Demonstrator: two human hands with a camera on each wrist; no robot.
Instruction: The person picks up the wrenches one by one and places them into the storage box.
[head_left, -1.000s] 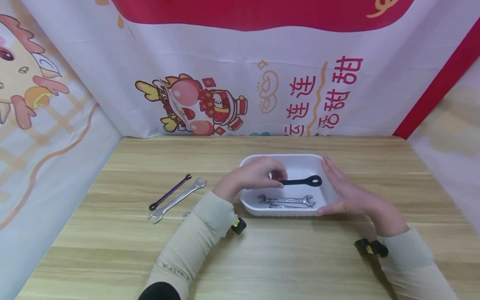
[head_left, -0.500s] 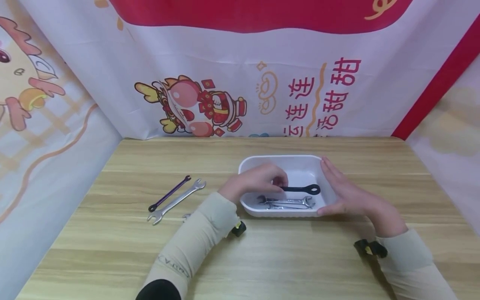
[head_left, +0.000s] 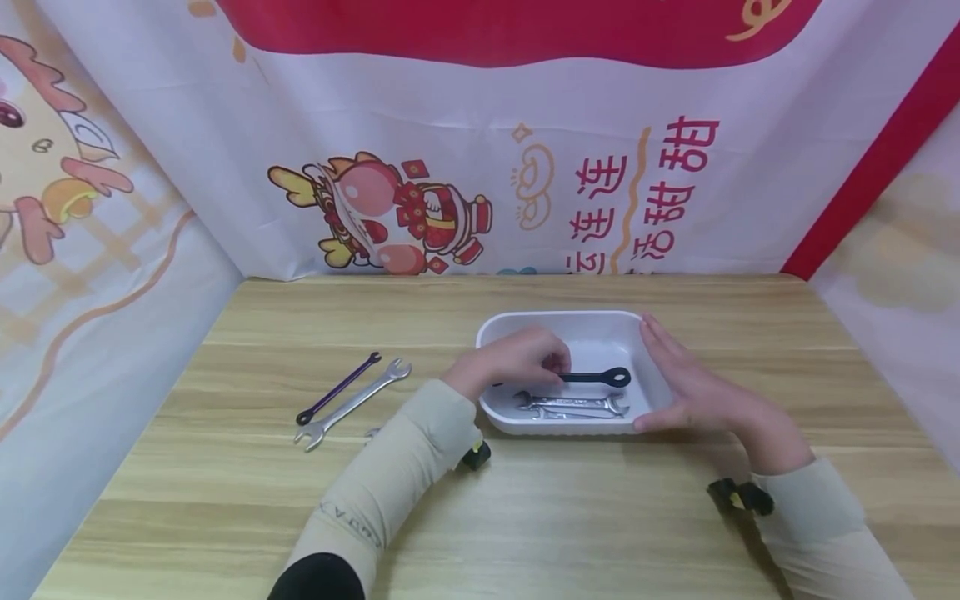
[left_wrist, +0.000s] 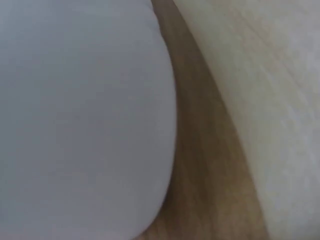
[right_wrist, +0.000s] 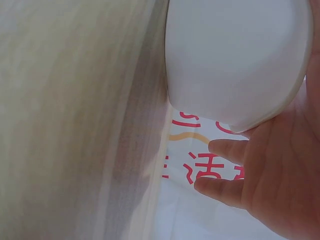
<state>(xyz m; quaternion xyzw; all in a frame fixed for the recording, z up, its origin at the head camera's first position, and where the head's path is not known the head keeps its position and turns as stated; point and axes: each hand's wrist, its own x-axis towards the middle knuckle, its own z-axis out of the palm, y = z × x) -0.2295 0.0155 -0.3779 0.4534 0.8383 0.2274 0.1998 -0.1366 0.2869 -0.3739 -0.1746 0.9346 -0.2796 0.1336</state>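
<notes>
Three wrenches show within the outline of your white tray [head_left: 577, 427], which sits on the wooden table [head_left: 592, 525] with its long side running left to right. The black wrench [head_left: 597, 377] is between your left fingers and thumb, over the tray's floor; you cannot tell from these views whether it touches the bottom. Its long axis lies nearly level across the tray, parallel to the long sides, and its ring end points right, towards your other hand. Nearer you, along the front wall, an open-ended silver wrench [head_left: 573, 402] and a thinner silver one [head_left: 573, 414] lie close together, both also running left to right.

Your left hand [head_left: 520, 358] pinches the black wrench by its shaft. Your right hand [head_left: 693, 397] is unclenched, fingers extended and thumb spread, resting against the tray's right end.

Left of the tray, a purple wrench [head_left: 341, 388] and a larger silver wrench [head_left: 356, 402] lie side by side on a diagonal, far ends leaning right. Another silver tip [head_left: 372, 432] peeks out beside your left sleeve [head_left: 420, 442].
</notes>
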